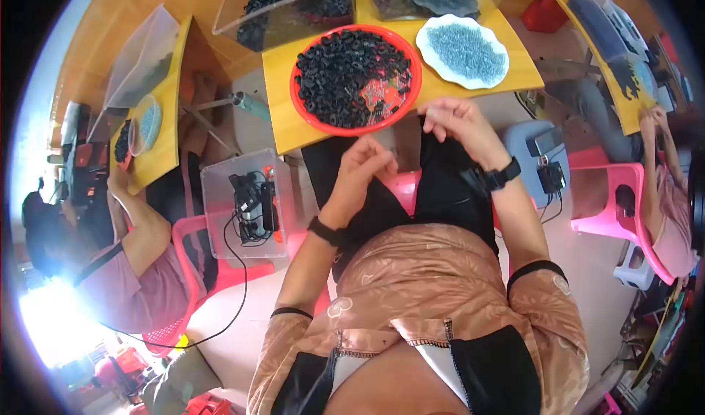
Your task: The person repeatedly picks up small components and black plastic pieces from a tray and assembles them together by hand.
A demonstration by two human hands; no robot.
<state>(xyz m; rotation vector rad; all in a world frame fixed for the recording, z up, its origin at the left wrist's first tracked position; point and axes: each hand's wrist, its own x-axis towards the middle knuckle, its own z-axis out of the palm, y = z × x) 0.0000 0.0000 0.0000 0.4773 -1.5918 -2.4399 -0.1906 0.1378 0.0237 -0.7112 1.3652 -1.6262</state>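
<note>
Both hands are over my lap at the table's front edge. My left hand [367,159] is just below the red tray, fingers curled together; whatever they hold, if anything, is too small to make out. My right hand [457,121] is near the table edge, between tray and plate, with thumb and fingertips pinched on something I cannot make out. The round red tray [417,70] holds many small black ring-like parts [323,77], and its red bottom shows at the right. Beside it, a white scalloped plate [502,70] carries a heap of small bluish-grey pieces [463,48].
Clear bins [294,18] with black parts and pale pieces stand behind on the yellow table [283,121]. A plastic box [213,217] with cables is left of my legs, a blue-grey stool [521,165] right. Other people sit at yellow tables on both sides.
</note>
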